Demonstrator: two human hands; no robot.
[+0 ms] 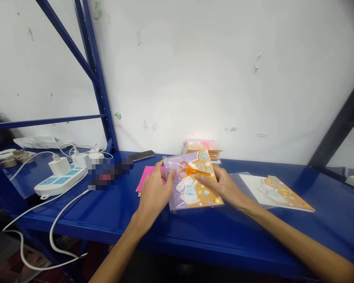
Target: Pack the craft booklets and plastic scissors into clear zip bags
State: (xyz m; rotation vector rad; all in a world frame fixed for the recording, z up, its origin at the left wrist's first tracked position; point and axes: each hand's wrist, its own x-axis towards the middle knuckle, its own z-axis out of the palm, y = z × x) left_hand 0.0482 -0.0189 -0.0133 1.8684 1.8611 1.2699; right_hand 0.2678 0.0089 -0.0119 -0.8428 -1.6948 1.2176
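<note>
Between both hands, above the blue shelf top, is a clear plastic bag holding a purple and orange rabbit-print booklet (190,192). A pair of orange scissors (188,169) lies across the front of the booklet; whether it is inside the plastic I cannot tell. My left hand (157,184) grips the left edge, thumb on the front and fingers behind. My right hand (222,184) pinches the right edge, its thumb near the scissors. Beside my left hand lie pink sheets (146,177), partly covered. Behind the bag rises a stack of similar packs (200,145).
Right of my hands lies another rabbit-print booklet (289,192), with a transparent sleeve around or under it. A dark phone (141,155) rests near the wall. On the left are a power strip (61,181), chargers and white cables (51,232). A blue post (98,90) stands at back left.
</note>
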